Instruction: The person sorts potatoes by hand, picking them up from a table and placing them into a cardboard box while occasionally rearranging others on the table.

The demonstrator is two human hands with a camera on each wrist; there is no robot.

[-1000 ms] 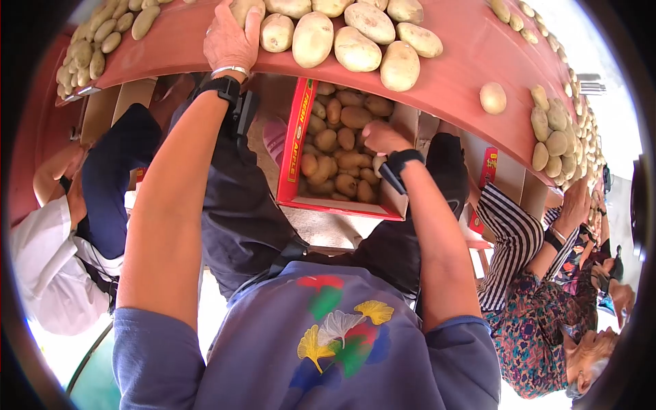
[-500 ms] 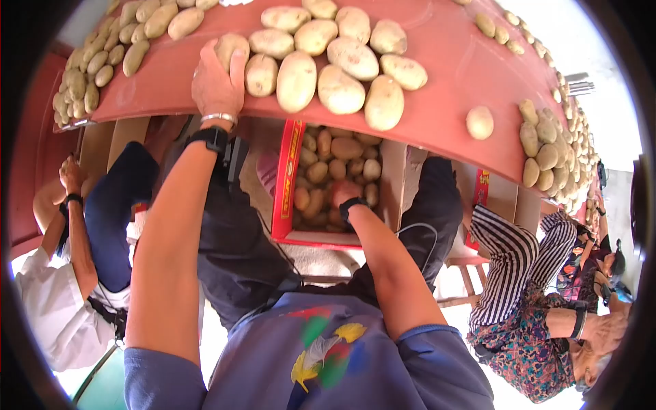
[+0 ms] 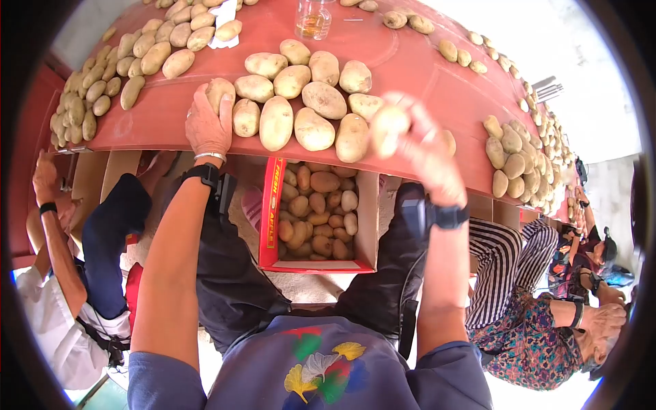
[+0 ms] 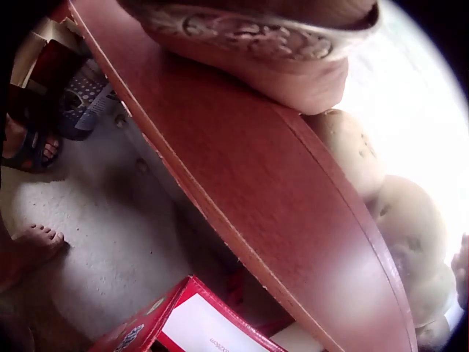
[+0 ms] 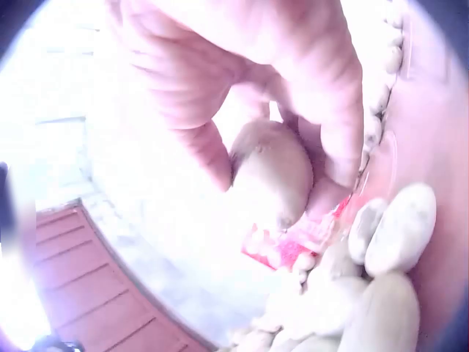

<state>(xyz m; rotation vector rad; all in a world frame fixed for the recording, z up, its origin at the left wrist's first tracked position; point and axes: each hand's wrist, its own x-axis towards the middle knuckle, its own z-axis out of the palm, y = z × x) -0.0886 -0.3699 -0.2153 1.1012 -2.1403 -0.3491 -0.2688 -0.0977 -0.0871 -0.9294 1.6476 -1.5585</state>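
Observation:
My right hand (image 3: 436, 171) pinches a potato (image 3: 388, 128) just above the right end of a group of potatoes (image 3: 323, 100) on the red table (image 3: 410, 65). In the right wrist view, thumb and fingers clasp that potato (image 5: 271, 172) from both sides. At the group's left end my left hand (image 3: 207, 126) rests on the table, its thumb and fingers round another potato (image 3: 220, 92). The left wrist view shows mainly the heel of that hand (image 4: 308, 84) at the table edge; its fingers are hidden there.
Below the table edge, a red cardboard box (image 3: 270, 232) with many potatoes stands between my knees. Potato piles lie at the left (image 3: 85, 96) and right (image 3: 519, 160). A glass mug (image 3: 313, 20) stands farther back. Other people sit on both sides.
My right hand has come up out of the box with a potato and moved right, over the table. My left hand stays at its potato. The head view has tilted up, showing more table.

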